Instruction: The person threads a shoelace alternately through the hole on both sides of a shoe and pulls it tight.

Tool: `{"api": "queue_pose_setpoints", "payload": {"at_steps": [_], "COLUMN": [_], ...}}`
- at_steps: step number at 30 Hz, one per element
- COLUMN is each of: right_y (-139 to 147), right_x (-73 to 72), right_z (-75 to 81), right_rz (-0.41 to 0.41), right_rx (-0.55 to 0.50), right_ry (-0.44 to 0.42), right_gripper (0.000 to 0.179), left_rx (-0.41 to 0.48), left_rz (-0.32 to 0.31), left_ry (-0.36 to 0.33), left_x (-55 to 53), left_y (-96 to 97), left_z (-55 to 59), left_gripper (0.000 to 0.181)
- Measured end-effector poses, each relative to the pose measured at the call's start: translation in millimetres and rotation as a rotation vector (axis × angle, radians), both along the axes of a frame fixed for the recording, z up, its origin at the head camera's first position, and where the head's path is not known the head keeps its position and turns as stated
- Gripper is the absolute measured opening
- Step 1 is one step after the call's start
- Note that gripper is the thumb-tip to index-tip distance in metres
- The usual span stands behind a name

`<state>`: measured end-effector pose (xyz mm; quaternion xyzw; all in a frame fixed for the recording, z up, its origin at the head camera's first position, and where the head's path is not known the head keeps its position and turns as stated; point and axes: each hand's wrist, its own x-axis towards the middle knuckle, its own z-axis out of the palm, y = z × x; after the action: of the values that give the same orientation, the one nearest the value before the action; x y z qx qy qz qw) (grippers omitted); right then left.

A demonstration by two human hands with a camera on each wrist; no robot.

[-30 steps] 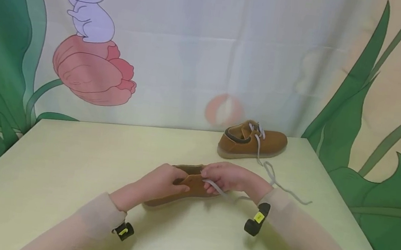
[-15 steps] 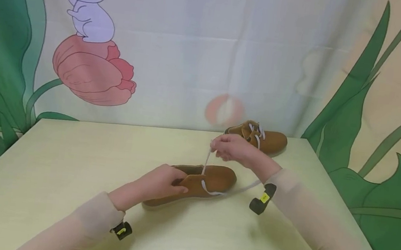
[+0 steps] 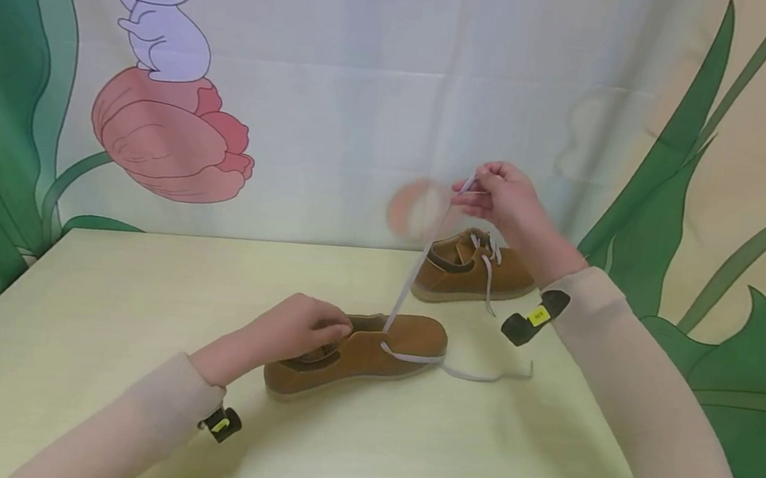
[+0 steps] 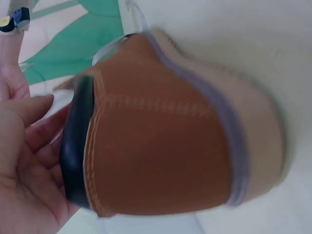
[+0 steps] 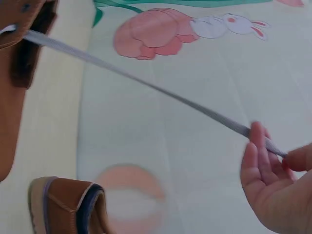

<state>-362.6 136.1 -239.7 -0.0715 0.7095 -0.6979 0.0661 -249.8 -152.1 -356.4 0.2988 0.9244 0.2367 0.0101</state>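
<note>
A brown shoe (image 3: 414, 334) lies on the table, toe to the right, with a pale lace running through its front eyelets. My left hand (image 3: 296, 332) is at its opening, thumb and fingertips together by the tongue; in the left wrist view, the dark collar (image 4: 78, 141) partly covers the fingers. My right hand (image 3: 506, 198) is raised to the upper right and pinches one end of the shoelace (image 5: 146, 84), drawn taut up from the shoe. The lace's other end (image 3: 474, 376) trails on the table past the toe.
A second brown shoe (image 3: 445, 282), laced and with a loose lace end hanging down, stands at the back right table edge. Behind the table (image 3: 135, 272) hangs a cloth backdrop (image 3: 342, 106) printed with a rabbit and flowers.
My right hand has risen from the eyelets up and to the right, pulling a long stretch of lace through. My left thumb has shifted from the shoe's side up to the tongue.
</note>
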Motion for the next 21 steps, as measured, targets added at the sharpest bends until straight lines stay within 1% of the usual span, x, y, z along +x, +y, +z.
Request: {"api": "queue_pose_setpoints", "payload": {"at_steps": [2, 4, 5, 7, 9, 11, 14, 16, 17, 19, 21], "right_y": [2.3, 2.2, 1.6, -0.9, -4.0, -6.7, -9.6, -12.1, -14.0, -19.4, -26.5], "right_x": [0.5, 3.4, 5.3, 10.7, 18.0, 25.9, 37.9, 43.4, 45.4, 47.1, 46.2], "right_z": [1.5, -2.4, -6.4, -17.4, -30.3, -42.9, -59.2, -69.0, -73.4, -81.8, -90.1], "right_rz": [-0.039, -0.027, 0.000, 0.069, 0.136, 0.204, 0.316, 0.404, 0.440, 0.495, 0.508], "right_rx": [-0.054, -0.031, 0.008, 0.084, 0.188, 0.294, 0.482, 0.609, 0.655, 0.708, 0.728], "right_ry": [0.029, 0.056, 0.066, 0.072, 0.089, 0.115, 0.171, 0.220, 0.236, 0.252, 0.256], "right_gripper": [0.010, 0.008, 0.010, 0.017, 0.027, 0.032, 0.030, 0.029, 0.029, 0.027, 0.020], "left_rx": [-0.010, -0.040, -0.055, -0.074, -0.098, -0.112, -0.115, -0.103, -0.093, -0.064, -0.022], "left_rz": [0.051, 0.091, 0.103, 0.118, 0.111, 0.085, 0.050, 0.041, 0.049, 0.074, 0.120], "left_ry": [0.032, 0.049, 0.038, -0.005, -0.035, -0.039, -0.021, -0.018, -0.027, -0.047, -0.083], "left_x": [-6.8, -14.3, -17.9, -25.0, -31.5, -37.1, -43.4, -46.8, -48.1, -51.3, -54.4], "left_y": [-0.2, -0.3, -0.3, 0.0, 0.1, 0.2, 0.0, -0.1, 0.1, -0.6, -1.8], "left_z": [3.8, 5.8, 7.0, 7.6, 7.3, 6.9, 5.2, 3.0, 1.9, -1.2, -6.0], "left_gripper": [0.019, 0.021, 0.023, 0.027, 0.028, 0.023, 0.018, 0.020, 0.025, 0.036, 0.041]}}
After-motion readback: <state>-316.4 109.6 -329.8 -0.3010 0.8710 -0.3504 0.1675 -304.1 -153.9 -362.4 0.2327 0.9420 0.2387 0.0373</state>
